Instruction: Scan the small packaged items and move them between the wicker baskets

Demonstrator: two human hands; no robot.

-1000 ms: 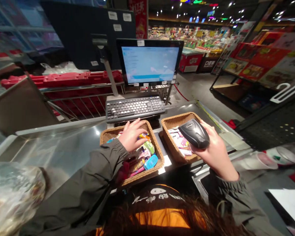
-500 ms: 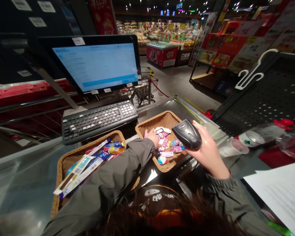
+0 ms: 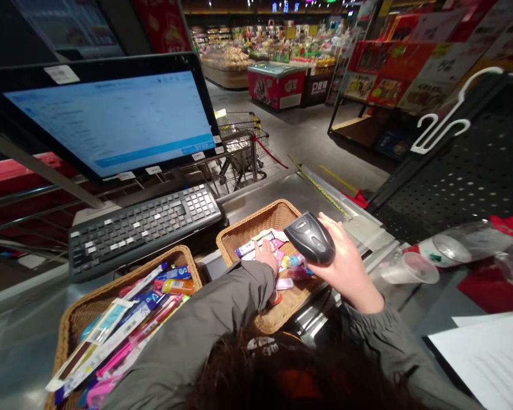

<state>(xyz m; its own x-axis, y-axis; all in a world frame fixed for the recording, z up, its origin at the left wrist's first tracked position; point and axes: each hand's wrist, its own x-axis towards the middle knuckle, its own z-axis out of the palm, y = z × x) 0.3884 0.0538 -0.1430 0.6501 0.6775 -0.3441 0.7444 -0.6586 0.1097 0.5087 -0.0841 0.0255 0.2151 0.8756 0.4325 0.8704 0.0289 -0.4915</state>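
My right hand [image 3: 346, 267] grips a black barcode scanner [image 3: 310, 238] and holds it over the right wicker basket [image 3: 256, 223]. My left hand [image 3: 267, 255] reaches across into that same basket and rests among small colourful packets [image 3: 291, 263]; most of its fingers are hidden by the sleeve and the packets. To the left, a second wicker basket [image 3: 82, 310] holds several long toothbrush packs [image 3: 115, 324]. Both baskets sit on a steel checkout counter [image 3: 265, 196].
A black keyboard [image 3: 141, 228] and a lit monitor [image 3: 111, 117] stand behind the baskets. Plastic cups [image 3: 410, 267] lie at right beside a black perforated panel [image 3: 474, 171]. White paper [image 3: 491, 356] lies at lower right. A shopping cart [image 3: 239, 142] and store shelves are beyond.
My left hand left the left basket and crossed into the right basket. The view swung right and closer. The scanner stayed in my right hand, now slightly lower over the basket.
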